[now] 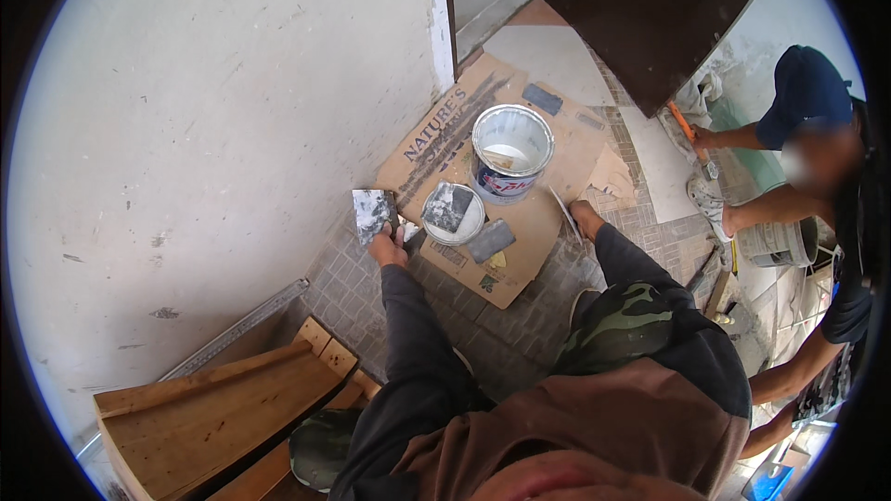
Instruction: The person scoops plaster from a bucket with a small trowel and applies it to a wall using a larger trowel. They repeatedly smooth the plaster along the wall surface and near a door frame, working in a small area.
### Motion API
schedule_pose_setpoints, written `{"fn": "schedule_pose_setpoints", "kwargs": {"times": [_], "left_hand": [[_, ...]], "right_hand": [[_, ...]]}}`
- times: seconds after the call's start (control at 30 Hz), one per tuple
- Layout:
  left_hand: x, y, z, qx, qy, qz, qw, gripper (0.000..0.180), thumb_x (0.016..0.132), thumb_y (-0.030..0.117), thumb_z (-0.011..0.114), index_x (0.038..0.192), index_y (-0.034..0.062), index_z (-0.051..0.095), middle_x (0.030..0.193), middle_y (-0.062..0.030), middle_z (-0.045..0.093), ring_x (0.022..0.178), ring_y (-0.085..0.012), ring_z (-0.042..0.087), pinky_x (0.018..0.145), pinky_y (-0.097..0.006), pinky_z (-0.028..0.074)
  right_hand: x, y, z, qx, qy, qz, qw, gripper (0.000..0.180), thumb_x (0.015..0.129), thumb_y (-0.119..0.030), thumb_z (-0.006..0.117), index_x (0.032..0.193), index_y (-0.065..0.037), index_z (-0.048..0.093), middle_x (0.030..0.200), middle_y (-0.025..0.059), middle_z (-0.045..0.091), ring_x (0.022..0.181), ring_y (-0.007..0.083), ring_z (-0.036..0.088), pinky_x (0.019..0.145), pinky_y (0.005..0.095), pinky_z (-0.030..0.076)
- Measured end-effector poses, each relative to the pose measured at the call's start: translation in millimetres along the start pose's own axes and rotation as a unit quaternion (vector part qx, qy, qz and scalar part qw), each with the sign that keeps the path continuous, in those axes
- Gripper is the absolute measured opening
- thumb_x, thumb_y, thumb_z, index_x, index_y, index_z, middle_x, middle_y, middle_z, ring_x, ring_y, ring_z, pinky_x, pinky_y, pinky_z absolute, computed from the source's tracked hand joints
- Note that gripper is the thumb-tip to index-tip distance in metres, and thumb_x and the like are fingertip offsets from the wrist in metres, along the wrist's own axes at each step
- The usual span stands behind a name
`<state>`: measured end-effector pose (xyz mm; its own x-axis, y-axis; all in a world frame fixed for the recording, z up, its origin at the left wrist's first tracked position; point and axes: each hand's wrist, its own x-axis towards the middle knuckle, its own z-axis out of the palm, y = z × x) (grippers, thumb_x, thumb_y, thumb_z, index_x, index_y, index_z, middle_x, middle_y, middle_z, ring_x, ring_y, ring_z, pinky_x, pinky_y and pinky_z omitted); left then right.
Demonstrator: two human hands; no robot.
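Observation:
My left hand (388, 248) is closed on a flat, rectangular metal plate (372, 211) smeared with white putty, held close to the wall. Over to the right, my right hand (587, 220) grips a trowel (562, 210), seen almost edge-on with white on its blade. Between the hands stands a round paint bucket (497, 187), open, coated white inside and holding some white paste. In front of it is a white lid (452, 237) with a putty-stained dark plate (449, 208) lying on it. A grey rectangular block (490, 240) rests beside the lid.
Flattened cardboard (501, 280) covers part of the tiled floor. A wooden bench (218, 413) stands lower left, beside a scuffed white wall (223, 130). At right, a person in a cap (806, 93) holds an orange-handled tool (683, 122); a grey bucket (775, 239) stands nearby.

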<state>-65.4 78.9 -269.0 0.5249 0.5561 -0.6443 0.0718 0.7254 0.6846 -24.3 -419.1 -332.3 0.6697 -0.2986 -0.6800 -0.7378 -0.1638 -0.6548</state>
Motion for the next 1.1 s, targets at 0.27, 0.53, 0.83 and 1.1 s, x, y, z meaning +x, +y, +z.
{"fn": "schedule_pose_setpoints", "kwargs": {"times": [0.27,0.53,0.83,1.1], "left_hand": [[13.6,-7.8,-12.2,-0.042,-0.035,-0.032,0.998,0.037,0.092,-0.008,0.057,0.127,0.0038,0.056,0.115,-0.0083,0.066,0.098,-0.0236,0.069,0.073,-0.039,0.064],[8.4,-14.0,-13.3,-0.006,-0.030,-0.016,0.999,0.037,0.093,-0.008,0.055,0.127,0.0067,0.057,0.115,-0.0081,0.065,0.097,-0.0229,0.068,0.075,-0.039,0.064],[-15.5,24.0,-32.3,0.047,-0.072,0.000,0.996,0.025,0.094,-0.001,0.063,0.118,0.0037,0.063,0.105,-0.0078,0.069,0.085,-0.0200,0.070,0.063,-0.032,0.063],[-24.5,43.0,-21.8,-0.076,-0.226,-0.108,0.965,0.018,0.095,0.003,0.067,0.113,0.0079,0.065,0.103,-0.0021,0.072,0.086,-0.0173,0.070,0.060,-0.032,0.057]], "right_hand": [[-29.6,-15.2,14.3,0.081,0.068,0.024,0.994,0.033,0.093,-0.013,0.049,0.104,0.011,0.067,0.092,0.0205,0.067,0.078,0.0285,0.065,0.062,0.0504,0.046],[-22.3,-11.1,15.5,0.068,0.056,0.008,0.996,0.036,0.093,-0.014,0.050,0.110,0.014,0.066,0.097,0.0226,0.069,0.083,0.0311,0.067,0.063,0.0539,0.046],[-106.6,-30.9,3.7,-0.105,-0.078,-0.182,0.975,0.021,0.089,-0.013,0.066,0.090,0.007,0.072,0.078,0.0095,0.069,0.069,0.0155,0.063,0.059,0.0374,0.048],[-182.6,-67.8,172.9,0.001,-0.323,-0.103,0.941,0.023,0.095,-0.026,0.070,0.084,-0.005,0.069,0.069,0.0030,0.062,0.058,0.0142,0.057,0.052,0.0318,0.045]]}}
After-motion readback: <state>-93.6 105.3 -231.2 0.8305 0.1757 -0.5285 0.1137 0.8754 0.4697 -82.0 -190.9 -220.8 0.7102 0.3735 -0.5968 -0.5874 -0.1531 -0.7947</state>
